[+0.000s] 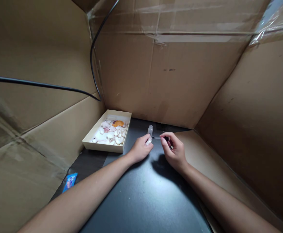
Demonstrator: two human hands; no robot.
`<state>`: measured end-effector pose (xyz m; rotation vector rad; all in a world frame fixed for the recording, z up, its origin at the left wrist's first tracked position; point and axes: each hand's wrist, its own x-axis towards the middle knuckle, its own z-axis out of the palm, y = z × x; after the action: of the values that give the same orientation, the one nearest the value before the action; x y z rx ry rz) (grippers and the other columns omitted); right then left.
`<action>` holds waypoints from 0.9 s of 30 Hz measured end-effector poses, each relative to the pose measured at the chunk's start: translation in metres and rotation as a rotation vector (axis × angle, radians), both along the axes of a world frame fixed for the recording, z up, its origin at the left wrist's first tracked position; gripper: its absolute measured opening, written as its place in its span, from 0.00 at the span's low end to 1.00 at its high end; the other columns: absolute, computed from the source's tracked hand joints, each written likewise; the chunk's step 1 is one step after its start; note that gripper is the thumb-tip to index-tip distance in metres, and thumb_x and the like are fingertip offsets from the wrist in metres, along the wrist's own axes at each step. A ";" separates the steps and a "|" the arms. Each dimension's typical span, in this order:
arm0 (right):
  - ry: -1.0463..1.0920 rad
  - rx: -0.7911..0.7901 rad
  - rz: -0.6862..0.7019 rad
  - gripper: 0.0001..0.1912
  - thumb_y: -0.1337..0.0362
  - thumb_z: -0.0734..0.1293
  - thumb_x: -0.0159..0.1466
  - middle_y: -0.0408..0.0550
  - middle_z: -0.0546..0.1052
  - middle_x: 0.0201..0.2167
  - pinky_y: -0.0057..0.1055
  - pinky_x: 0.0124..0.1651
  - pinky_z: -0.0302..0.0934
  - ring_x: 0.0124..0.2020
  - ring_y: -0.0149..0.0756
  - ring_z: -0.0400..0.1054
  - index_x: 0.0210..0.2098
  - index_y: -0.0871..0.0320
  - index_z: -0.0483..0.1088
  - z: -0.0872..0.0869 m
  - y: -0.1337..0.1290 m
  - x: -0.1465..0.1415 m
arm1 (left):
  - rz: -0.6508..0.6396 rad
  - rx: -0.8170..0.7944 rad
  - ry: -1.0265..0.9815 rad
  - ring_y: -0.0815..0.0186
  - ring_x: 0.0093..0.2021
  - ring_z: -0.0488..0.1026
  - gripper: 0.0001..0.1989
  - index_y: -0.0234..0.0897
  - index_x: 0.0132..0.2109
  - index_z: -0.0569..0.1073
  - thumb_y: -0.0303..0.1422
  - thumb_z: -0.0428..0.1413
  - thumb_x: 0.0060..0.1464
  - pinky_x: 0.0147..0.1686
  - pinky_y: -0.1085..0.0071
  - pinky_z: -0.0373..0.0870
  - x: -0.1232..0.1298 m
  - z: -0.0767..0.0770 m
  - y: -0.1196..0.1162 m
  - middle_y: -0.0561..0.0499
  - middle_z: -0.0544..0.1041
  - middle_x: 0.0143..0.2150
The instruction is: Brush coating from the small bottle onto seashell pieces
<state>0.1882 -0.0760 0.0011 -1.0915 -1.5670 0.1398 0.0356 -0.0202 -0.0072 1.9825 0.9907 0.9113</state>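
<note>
My left hand [141, 149] is closed around a small clear glass-like piece [148, 141], mostly covered by the fingers. Just beyond it stands a small clear glass bottle [150, 130] with a narrow neck. On the right, my right hand [174, 149] pinches a thin pale stick [157, 138] between thumb and fingers. Its dark tip points left, close to the clear piece; whether the two touch I cannot tell. Both hands are over the dark tabletop [141, 197].
A cream tray [107, 148] of seashells [117, 134], one of them orange, lies left of my hands. A blue wrapped packet [70, 182] is by my left forearm. Cardboard walls [146, 81] enclose the table, and a black cable [91, 51] hangs at the back left.
</note>
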 end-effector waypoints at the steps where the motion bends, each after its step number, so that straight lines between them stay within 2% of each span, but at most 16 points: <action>1: 0.000 0.002 0.014 0.05 0.65 0.63 0.65 0.38 0.64 0.22 0.26 0.26 0.51 0.22 0.27 0.55 0.37 0.57 0.70 0.000 0.000 0.000 | -0.001 -0.004 -0.002 0.72 0.27 0.53 0.07 0.36 0.27 0.56 0.29 0.49 0.50 0.28 0.72 0.49 0.000 0.000 0.000 0.58 0.57 0.24; 7: -0.007 -0.039 -0.002 0.05 0.64 0.63 0.65 0.38 0.62 0.21 0.26 0.26 0.51 0.21 0.27 0.54 0.37 0.57 0.70 -0.001 0.000 -0.002 | 0.003 -0.012 0.004 0.72 0.27 0.53 0.07 0.36 0.27 0.57 0.29 0.49 0.50 0.28 0.73 0.49 -0.001 0.002 -0.001 0.58 0.57 0.24; 11: -0.037 -0.019 0.054 0.06 0.64 0.62 0.65 0.40 0.66 0.24 0.27 0.27 0.53 0.22 0.28 0.56 0.37 0.57 0.70 0.001 -0.002 -0.003 | -0.015 -0.002 0.004 0.72 0.28 0.55 0.06 0.36 0.29 0.60 0.30 0.49 0.51 0.29 0.73 0.51 -0.001 0.001 0.000 0.58 0.59 0.25; 13: -0.040 -0.023 0.037 0.05 0.64 0.62 0.65 0.40 0.67 0.24 0.26 0.26 0.53 0.22 0.27 0.55 0.37 0.57 0.70 0.002 -0.002 -0.002 | -0.017 0.007 0.005 0.72 0.28 0.55 0.05 0.36 0.29 0.60 0.30 0.49 0.51 0.29 0.73 0.50 -0.001 0.000 0.000 0.58 0.59 0.25; 16: 0.008 -0.006 -0.005 0.05 0.64 0.62 0.65 0.40 0.65 0.24 0.26 0.26 0.52 0.22 0.27 0.55 0.38 0.57 0.69 0.001 -0.001 0.000 | -0.013 0.020 0.003 0.72 0.27 0.54 0.06 0.36 0.28 0.58 0.29 0.49 0.50 0.28 0.73 0.50 0.000 -0.001 0.000 0.58 0.58 0.24; 20: -0.014 -0.038 0.035 0.06 0.63 0.62 0.64 0.38 0.61 0.22 0.26 0.25 0.52 0.21 0.28 0.55 0.40 0.56 0.67 -0.002 -0.001 0.000 | -0.015 0.014 0.001 0.72 0.27 0.55 0.05 0.36 0.29 0.59 0.29 0.49 0.50 0.28 0.73 0.50 0.000 -0.001 0.000 0.58 0.59 0.24; 24: 0.022 -0.057 -0.024 0.07 0.63 0.63 0.64 0.36 0.59 0.21 0.25 0.24 0.51 0.21 0.27 0.54 0.41 0.56 0.63 -0.004 -0.001 -0.001 | -0.011 0.027 -0.003 0.72 0.27 0.54 0.06 0.36 0.28 0.59 0.29 0.49 0.50 0.28 0.73 0.49 0.000 -0.003 0.001 0.58 0.57 0.24; 27: 0.011 -0.055 0.022 0.07 0.62 0.63 0.64 0.36 0.60 0.22 0.25 0.25 0.53 0.21 0.27 0.55 0.41 0.55 0.62 -0.005 -0.001 -0.002 | -0.011 0.023 -0.008 0.72 0.27 0.54 0.07 0.36 0.28 0.58 0.29 0.49 0.51 0.28 0.73 0.50 0.000 -0.003 0.001 0.58 0.58 0.24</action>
<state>0.1861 -0.0767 -0.0036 -1.1147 -1.5737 0.2047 0.0353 -0.0189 -0.0106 2.0005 0.9675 0.9276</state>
